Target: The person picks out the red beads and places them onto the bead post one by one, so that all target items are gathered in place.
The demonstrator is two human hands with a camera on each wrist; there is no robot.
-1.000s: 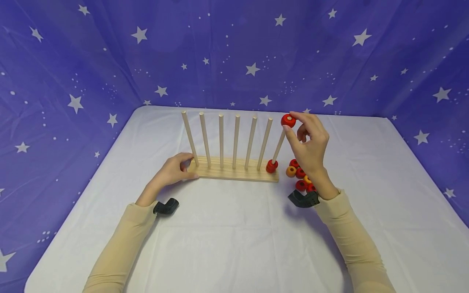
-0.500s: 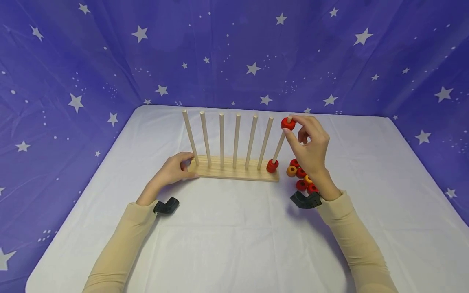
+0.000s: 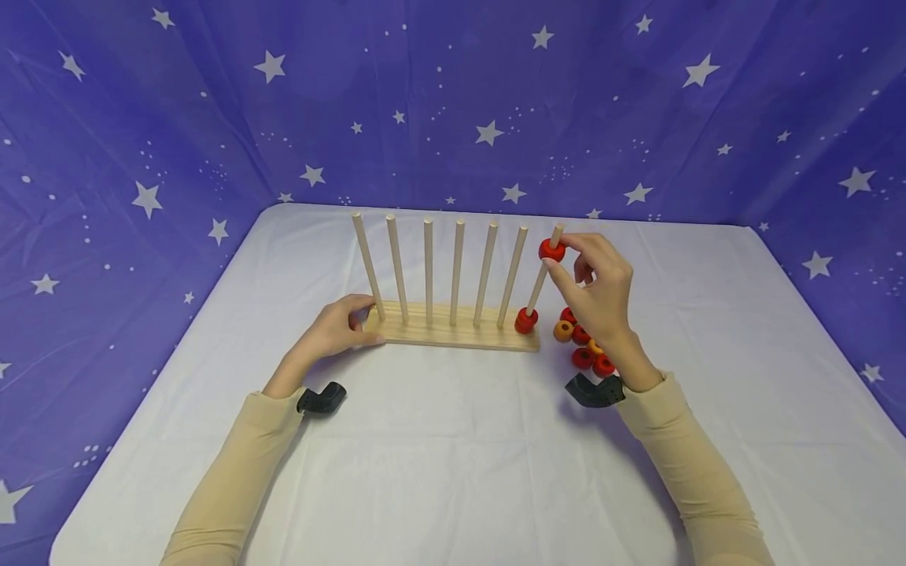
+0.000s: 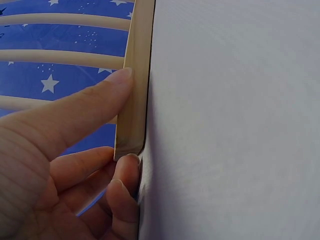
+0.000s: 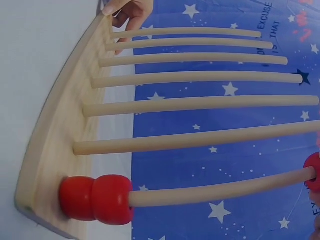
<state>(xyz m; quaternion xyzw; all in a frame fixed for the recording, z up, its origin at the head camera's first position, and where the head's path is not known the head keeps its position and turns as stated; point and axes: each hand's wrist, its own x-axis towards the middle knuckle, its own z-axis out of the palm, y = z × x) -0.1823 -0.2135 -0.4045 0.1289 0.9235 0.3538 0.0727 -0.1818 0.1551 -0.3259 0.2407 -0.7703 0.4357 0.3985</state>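
A wooden peg stand (image 3: 453,336) with several upright pegs stands on the white cloth. My left hand (image 3: 336,326) grips its left end; in the left wrist view the thumb (image 4: 95,102) presses along the base's edge and the fingers curl at the end. With thumb and fingertips my right hand (image 3: 602,283) pinches a red bead (image 3: 551,251), threaded on the rightmost peg (image 3: 537,289) a little below its top. Two red beads (image 5: 96,199) sit stacked at that peg's foot. The held bead shows only partly at the right wrist view's edge.
Loose red and orange beads (image 3: 563,331) lie on the cloth right of the stand, partly hidden by the right hand and wrist. Black wrist mounts (image 3: 322,398) jut inward from both sleeves. A blue starry curtain (image 3: 453,102) hangs behind the table.
The right hand has lowered the red bead from the rightmost peg's tip to a little way down, so the peg's top now pokes out above it. The left hand stays in place.
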